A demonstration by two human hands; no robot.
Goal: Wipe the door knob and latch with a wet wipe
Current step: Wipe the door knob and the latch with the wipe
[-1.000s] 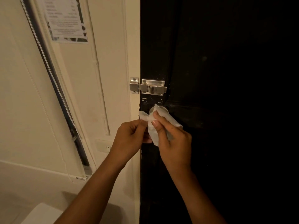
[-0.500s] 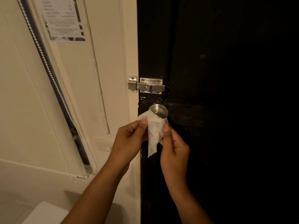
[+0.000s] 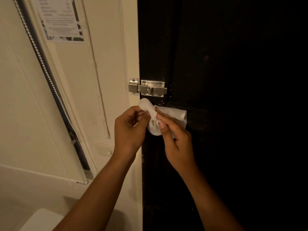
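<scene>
A white wet wipe (image 3: 155, 124) is draped over the spot where the door knob sits on the dark door (image 3: 233, 114), so the knob itself is hidden under it. My left hand (image 3: 129, 130) pinches the wipe's left end. My right hand (image 3: 175, 139) pinches the wipe at its middle, with a loose flap of it spreading to the right. The silver slide latch (image 3: 148, 88) sits just above the wipe, spanning the door edge and the frame, untouched.
A cream wall (image 3: 100, 80) lies left of the door, with a paper notice (image 3: 60, 20) and a slanted roller blind with a bead chain (image 3: 50, 84). A small wall switch (image 3: 106, 150) sits below the left hand. A white object (image 3: 38, 220) is at bottom left.
The knob, bare half a second ago, is now covered again by the wipe. Both hands rose, and the wipe has been pulled up and spread to the right over the knob.
</scene>
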